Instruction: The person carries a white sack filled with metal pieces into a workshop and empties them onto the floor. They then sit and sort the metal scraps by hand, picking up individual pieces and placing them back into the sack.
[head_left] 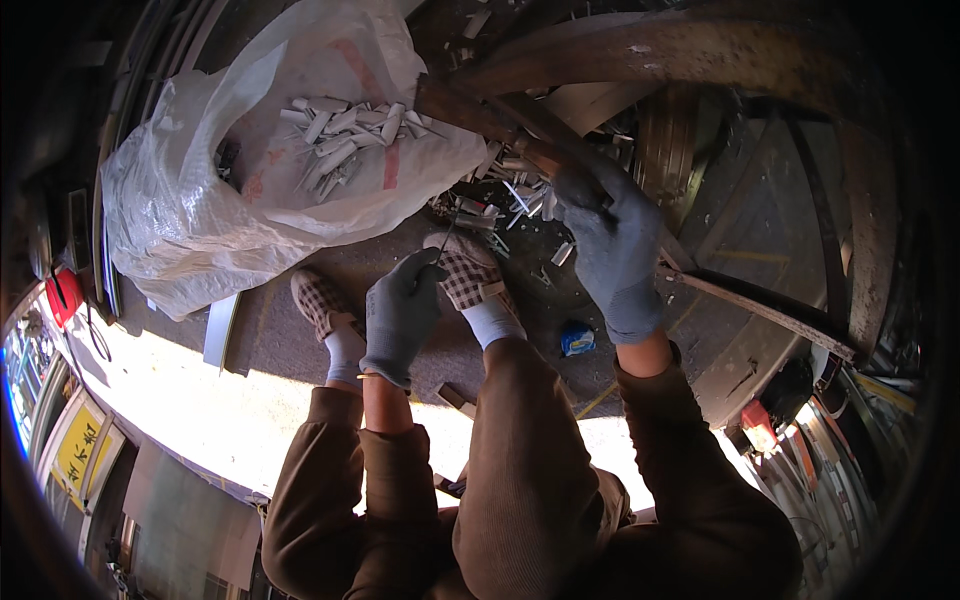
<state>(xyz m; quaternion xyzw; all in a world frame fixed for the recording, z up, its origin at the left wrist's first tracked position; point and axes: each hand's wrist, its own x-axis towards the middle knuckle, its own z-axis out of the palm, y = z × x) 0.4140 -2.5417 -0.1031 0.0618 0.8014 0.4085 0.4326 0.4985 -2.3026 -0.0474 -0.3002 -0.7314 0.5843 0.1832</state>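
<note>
bag: white plastic sack [200, 200], full of pale metal offcuts [340, 135]
floor: small blue object [577, 340]
left edge: red tool [62, 295]

- This looks like a metal workshop or scrap-sorting yard, with work done low on the dark, gritty concrete floor [300, 340].
- A large white woven plastic sack [200, 200] lies open, filled with short pale cut metal offcuts [335, 135].
- More loose metal scraps and shavings [500, 200] litter the floor.
- Rusty curved brown steel bars and frames [700, 50] stand on the right.
- Grey knitted work gloves [400, 315] and long stacked metal strips [110, 250] at the left edge suit manual trade work.
</note>
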